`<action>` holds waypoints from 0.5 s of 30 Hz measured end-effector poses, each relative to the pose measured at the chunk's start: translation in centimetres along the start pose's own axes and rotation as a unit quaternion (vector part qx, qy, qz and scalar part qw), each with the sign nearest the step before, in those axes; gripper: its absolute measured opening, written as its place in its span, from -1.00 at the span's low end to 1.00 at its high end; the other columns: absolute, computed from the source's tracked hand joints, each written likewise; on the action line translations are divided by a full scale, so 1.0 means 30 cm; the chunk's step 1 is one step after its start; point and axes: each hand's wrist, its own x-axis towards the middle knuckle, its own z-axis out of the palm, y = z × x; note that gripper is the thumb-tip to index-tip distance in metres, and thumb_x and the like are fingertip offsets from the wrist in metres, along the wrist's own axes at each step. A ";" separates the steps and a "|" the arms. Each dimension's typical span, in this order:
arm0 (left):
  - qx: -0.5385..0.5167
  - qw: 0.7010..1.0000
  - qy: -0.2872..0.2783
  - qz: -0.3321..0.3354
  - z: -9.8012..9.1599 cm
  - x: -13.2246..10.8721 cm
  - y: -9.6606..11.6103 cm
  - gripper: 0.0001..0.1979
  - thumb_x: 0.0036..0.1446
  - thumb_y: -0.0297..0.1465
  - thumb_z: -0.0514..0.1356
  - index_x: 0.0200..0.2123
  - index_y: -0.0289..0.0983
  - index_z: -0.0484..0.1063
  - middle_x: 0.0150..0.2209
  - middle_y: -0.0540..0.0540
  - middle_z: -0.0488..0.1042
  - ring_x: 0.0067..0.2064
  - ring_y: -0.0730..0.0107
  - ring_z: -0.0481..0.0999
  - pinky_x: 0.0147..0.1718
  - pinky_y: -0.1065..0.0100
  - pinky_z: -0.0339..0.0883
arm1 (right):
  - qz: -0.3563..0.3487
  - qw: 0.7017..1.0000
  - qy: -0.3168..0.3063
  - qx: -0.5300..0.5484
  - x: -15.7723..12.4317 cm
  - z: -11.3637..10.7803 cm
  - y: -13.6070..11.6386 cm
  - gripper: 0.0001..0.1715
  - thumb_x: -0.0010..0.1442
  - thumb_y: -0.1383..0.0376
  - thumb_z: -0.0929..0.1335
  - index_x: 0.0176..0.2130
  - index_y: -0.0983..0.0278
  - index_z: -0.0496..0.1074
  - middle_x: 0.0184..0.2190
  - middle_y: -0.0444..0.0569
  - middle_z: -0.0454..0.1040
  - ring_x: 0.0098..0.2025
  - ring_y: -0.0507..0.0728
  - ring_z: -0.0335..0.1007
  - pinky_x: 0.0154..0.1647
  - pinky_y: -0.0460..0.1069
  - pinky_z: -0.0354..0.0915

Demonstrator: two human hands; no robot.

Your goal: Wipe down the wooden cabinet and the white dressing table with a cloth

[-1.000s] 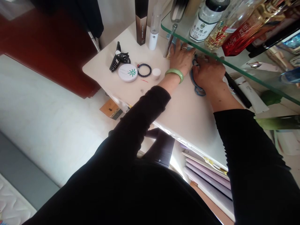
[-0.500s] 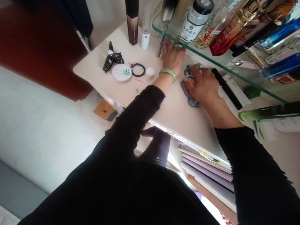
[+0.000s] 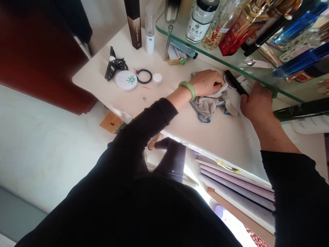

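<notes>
Well, the left hand, wearing a pale green jade bangle, clutches a crumpled grey cloth with blue trim on a cream tabletop. The curled right hand sits just beside a black comb; whether it grips anything cannot be told. Farther off, on a glass shelf, stand a white-labelled jar, its Chinese characters too small to read, and a red-labelled bottle.
</notes>
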 end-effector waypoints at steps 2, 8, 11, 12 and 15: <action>-0.019 1.000 -0.007 -0.001 -0.011 -0.005 0.003 -0.61 0.33 -0.09 0.19 -0.52 -0.06 0.53 -0.33 -0.27 0.66 -0.11 0.02 0.40 -0.06 -0.26 0.06 | 0.022 0.999 -0.011 -0.037 0.024 0.001 -0.011 -0.23 0.44 0.24 0.25 0.47 0.63 0.28 0.33 0.73 0.44 0.41 0.61 0.36 0.38 0.45 0.23; -0.051 0.998 -0.014 -0.031 -0.010 0.030 -0.040 -0.66 0.32 0.03 0.29 -0.44 0.03 0.58 -0.16 -0.23 0.74 -0.03 -0.05 0.35 -0.01 -0.29 0.07 | 0.038 0.997 -0.058 -0.028 0.043 -0.058 -0.067 -0.25 0.45 0.18 0.34 0.50 0.40 0.39 0.30 0.51 0.56 0.34 0.55 0.49 0.33 0.36 0.33; -0.025 0.998 -0.021 -0.056 -0.018 0.026 -0.023 -0.82 0.40 -0.13 0.38 -0.26 -0.04 0.67 -0.05 -0.18 0.76 0.07 -0.03 0.42 0.07 -0.21 0.19 | 0.025 0.997 -0.070 -0.018 0.046 -0.079 -0.086 -0.23 0.41 0.17 0.39 0.50 0.33 0.42 0.31 0.43 0.58 0.34 0.56 0.51 0.30 0.34 0.39; -0.007 0.997 -0.023 -0.067 -0.026 0.020 -0.009 -0.89 0.42 -0.22 0.37 -0.15 -0.08 0.70 -0.01 -0.15 0.76 0.11 -0.01 0.45 0.11 -0.16 0.24 | 0.026 0.997 -0.072 -0.021 0.052 -0.078 -0.086 -0.23 0.41 0.18 0.39 0.50 0.33 0.43 0.30 0.43 0.59 0.33 0.56 0.52 0.29 0.33 0.41; 0.047 0.994 -0.026 -0.093 -0.054 -0.006 0.043 -0.74 0.46 -0.44 0.30 0.15 -0.20 0.67 0.10 -0.07 0.74 0.18 0.11 0.54 0.20 0.02 0.34 | 0.041 0.996 -0.067 -0.040 0.086 -0.045 -0.065 -0.35 0.45 0.23 0.31 0.40 0.42 0.48 0.19 0.46 0.63 0.24 0.53 0.60 0.24 0.31 0.46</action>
